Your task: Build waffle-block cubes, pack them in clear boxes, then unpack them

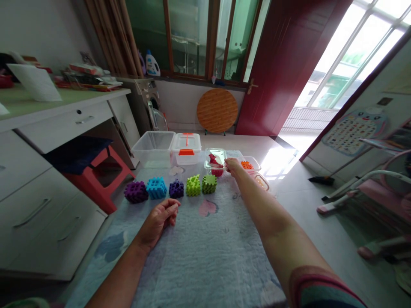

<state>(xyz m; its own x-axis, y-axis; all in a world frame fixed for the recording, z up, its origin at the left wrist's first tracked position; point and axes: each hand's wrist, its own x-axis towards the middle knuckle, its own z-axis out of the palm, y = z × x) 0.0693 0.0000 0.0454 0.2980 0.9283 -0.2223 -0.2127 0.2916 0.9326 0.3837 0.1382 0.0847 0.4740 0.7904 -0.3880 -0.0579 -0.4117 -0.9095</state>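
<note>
My right hand (233,166) reaches far forward to a small clear box (214,152) that holds red pieces (215,161); its fingers are pinched at the box's edge on a red piece. My left hand (160,218) rests on the pale blue mat (205,248) with its fingers loosely curled and nothing in them. Ahead of it stands a row of foam-piece cubes: purple (136,191), blue (156,188), a second purple (176,188), and two green ones (193,186) (209,184).
Behind the row stand an open clear bin (153,147), a lidded box with an orange latch (186,149) and small trays with orange pieces (247,164). A red stool (99,171) and white drawers (38,201) lie left. A pink chair (379,192) stands right.
</note>
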